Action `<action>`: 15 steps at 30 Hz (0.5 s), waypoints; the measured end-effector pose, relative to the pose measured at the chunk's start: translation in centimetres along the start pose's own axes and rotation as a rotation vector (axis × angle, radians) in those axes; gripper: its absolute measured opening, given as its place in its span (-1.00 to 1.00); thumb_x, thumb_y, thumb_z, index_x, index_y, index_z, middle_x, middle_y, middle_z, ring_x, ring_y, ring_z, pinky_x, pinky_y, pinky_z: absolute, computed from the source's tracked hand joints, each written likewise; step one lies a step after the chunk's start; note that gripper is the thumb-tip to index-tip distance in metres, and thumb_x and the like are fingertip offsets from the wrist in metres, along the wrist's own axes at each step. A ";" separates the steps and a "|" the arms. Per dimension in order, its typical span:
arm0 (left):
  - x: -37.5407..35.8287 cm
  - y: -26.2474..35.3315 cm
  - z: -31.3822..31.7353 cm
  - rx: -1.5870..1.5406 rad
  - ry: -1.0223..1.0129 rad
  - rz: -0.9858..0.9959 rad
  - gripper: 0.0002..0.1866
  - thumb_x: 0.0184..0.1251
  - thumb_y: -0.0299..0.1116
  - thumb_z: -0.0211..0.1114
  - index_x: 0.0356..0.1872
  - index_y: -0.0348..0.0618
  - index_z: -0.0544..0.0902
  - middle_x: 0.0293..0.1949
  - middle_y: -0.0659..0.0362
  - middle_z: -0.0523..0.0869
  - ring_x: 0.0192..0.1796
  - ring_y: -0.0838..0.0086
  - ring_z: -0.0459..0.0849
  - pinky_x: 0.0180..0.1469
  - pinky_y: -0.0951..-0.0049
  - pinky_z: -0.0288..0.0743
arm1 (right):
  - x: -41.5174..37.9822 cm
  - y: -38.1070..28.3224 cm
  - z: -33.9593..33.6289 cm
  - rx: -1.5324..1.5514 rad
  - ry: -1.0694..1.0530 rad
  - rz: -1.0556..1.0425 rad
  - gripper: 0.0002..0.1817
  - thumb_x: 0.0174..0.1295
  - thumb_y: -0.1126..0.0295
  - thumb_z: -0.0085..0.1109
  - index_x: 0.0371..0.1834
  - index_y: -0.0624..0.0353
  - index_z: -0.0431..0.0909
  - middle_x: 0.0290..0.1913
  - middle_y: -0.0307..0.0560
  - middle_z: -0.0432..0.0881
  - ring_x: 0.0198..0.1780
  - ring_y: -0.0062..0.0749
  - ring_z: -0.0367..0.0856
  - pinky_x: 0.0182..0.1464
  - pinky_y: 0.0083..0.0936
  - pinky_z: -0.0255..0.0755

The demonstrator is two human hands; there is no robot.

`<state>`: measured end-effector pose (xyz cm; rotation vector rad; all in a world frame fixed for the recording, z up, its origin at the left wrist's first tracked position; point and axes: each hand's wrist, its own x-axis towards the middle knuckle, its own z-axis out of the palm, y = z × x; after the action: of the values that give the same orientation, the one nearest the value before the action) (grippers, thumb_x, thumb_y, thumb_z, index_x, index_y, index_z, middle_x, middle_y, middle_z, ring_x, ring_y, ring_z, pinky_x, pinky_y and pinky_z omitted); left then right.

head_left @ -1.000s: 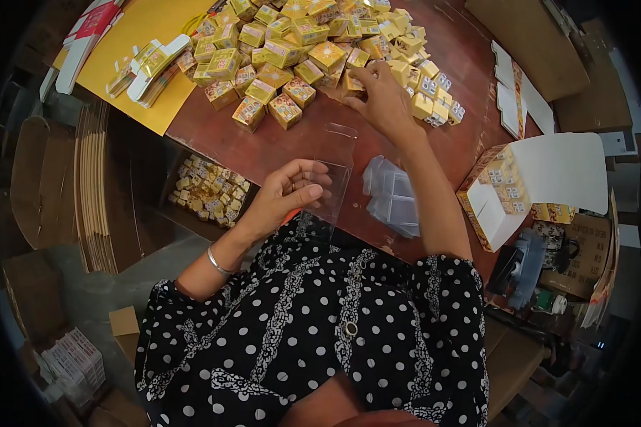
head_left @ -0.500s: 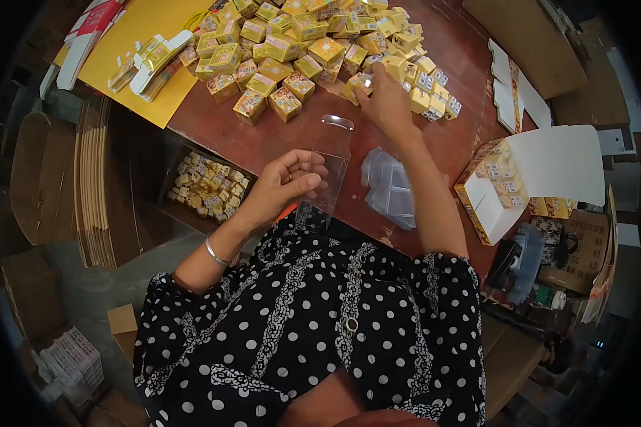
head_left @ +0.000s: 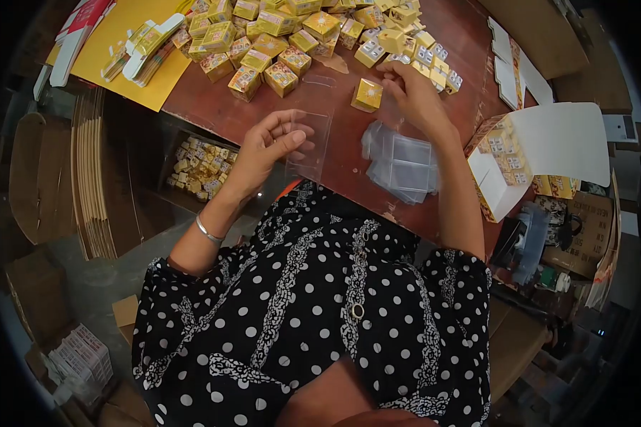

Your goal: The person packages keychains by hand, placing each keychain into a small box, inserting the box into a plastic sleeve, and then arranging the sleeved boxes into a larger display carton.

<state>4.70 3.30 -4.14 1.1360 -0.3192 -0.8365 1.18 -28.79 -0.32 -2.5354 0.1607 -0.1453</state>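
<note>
My left hand (head_left: pixel 281 144) holds a clear plastic box (head_left: pixel 308 153) between thumb and fingers, above the table's near edge. The plastic is see-through, so its exact outline is hard to follow. A small yellow box (head_left: pixel 367 95) with a sun-like print stands alone on the table. Just right of it is my right hand (head_left: pixel 414 92), its thumb and forefinger apart, with nothing visible between them. Behind both hands lies a heap of small yellow printed boxes (head_left: pixel 271 46). Pale yellow pieces with white, dotted ends (head_left: pixel 424 55) sit at the heap's right side.
Flat clear plastic packs (head_left: pixel 400 164) lie near the front edge. An open white-lidded carton (head_left: pixel 502 178) holding small pieces stands at the right. Folded cartons (head_left: pixel 149 53) rest on a yellow sheet (head_left: pixel 167 75). Below the left edge is a bin of small pieces (head_left: pixel 201 167).
The small yellow box has come away from the heap towards me. My right hand has moved off it to the right. My left hand still holds the clear box, now slightly further left.
</note>
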 end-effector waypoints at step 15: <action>-0.1 0.4 0.3 0.031 0.011 -0.001 -0.50 0.49 -0.29 0.34 0.34 -0.25 0.45 0.06 0.11 0.72 0.01 0.44 0.75 -0.01 0.48 0.62 | -0.5 -0.9 2.7 -0.233 -0.192 -0.157 -0.40 0.15 0.37 0.45 0.32 -0.06 0.54 0.25 0.04 0.57 0.22 0.04 0.58 0.29 -0.23 0.49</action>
<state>4.60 3.20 -3.64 1.1692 -0.3232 -0.8278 1.15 -26.49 -2.08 -2.7751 -0.1030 0.0603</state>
